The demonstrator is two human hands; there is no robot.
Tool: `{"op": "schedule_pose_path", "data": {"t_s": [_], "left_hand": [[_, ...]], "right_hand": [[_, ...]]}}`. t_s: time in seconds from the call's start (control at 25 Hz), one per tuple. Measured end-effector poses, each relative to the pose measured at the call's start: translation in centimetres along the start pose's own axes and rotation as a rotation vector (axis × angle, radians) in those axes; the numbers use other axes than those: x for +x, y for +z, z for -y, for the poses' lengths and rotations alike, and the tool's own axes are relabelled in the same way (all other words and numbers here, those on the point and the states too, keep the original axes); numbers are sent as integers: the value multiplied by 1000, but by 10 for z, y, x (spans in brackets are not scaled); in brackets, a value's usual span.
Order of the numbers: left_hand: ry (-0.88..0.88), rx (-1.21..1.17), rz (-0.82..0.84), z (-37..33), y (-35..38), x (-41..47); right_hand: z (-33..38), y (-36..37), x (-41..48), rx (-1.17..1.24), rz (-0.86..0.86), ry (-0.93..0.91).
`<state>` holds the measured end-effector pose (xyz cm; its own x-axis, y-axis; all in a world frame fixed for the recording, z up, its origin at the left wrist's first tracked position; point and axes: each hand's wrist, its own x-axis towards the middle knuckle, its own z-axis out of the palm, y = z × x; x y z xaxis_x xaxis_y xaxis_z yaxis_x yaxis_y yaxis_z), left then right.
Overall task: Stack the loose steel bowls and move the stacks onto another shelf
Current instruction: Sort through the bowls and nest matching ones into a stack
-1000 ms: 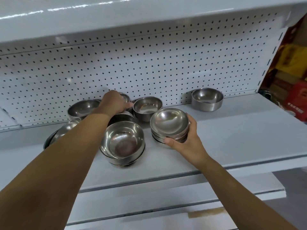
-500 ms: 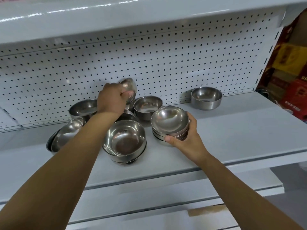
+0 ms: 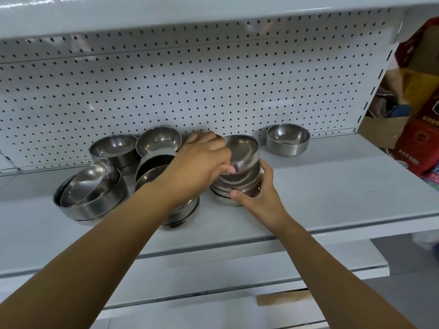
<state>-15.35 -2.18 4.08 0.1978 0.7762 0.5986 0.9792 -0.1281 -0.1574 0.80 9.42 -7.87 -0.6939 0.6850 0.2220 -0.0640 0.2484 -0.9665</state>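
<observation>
My left hand (image 3: 202,162) grips a steel bowl (image 3: 244,150) by its near rim and holds it tilted on top of a short stack of bowls (image 3: 240,186). My right hand (image 3: 259,193) curls around the front and right side of that stack, which stands on the grey shelf (image 3: 332,186). Under my left forearm another stack (image 3: 183,214) is partly hidden. Further left stand a leaning stack (image 3: 92,191), a bowl (image 3: 114,148) at the back and a tilted bowl (image 3: 159,141) beside it. A single bowl (image 3: 288,138) stands apart at the back right.
A white pegboard (image 3: 190,79) backs the shelf and another shelf (image 3: 166,10) hangs overhead. Lower shelves (image 3: 261,269) jut out below. Red and yellow boxes (image 3: 422,115) crowd the right end beyond the upright.
My left hand carried the bowl it lifted from the back cluster rightwards and brought it down onto the stack that my right hand holds. My right hand stayed on that stack.
</observation>
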Motion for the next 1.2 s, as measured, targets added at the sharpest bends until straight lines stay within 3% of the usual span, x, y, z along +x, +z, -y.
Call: {"op": "schedule_pose_path", "data": {"t_s": [0.16, 0.48, 0.64, 0.88, 1.08, 1.2], "left_hand": [[25, -12, 74, -1, 4, -10], [-103, -184, 178, -2, 2, -22], [-175, -86, 141, -1, -1, -34], [-549, -232, -11, 3, -29, -47], [-973, -239, -118, 39, -71, -63], [-1083, -124, -146, 55, -79, -82]], "right_hand": [[3, -1, -1, 7, 6, -10], [-1, -1, 0, 26, 13, -4], [3, -1, -1, 41, 12, -9], [5, 7, -1, -55, 15, -27], [9, 9, -2, -88, -5, -38], [9, 10, -3, -96, -1, -33]]}}
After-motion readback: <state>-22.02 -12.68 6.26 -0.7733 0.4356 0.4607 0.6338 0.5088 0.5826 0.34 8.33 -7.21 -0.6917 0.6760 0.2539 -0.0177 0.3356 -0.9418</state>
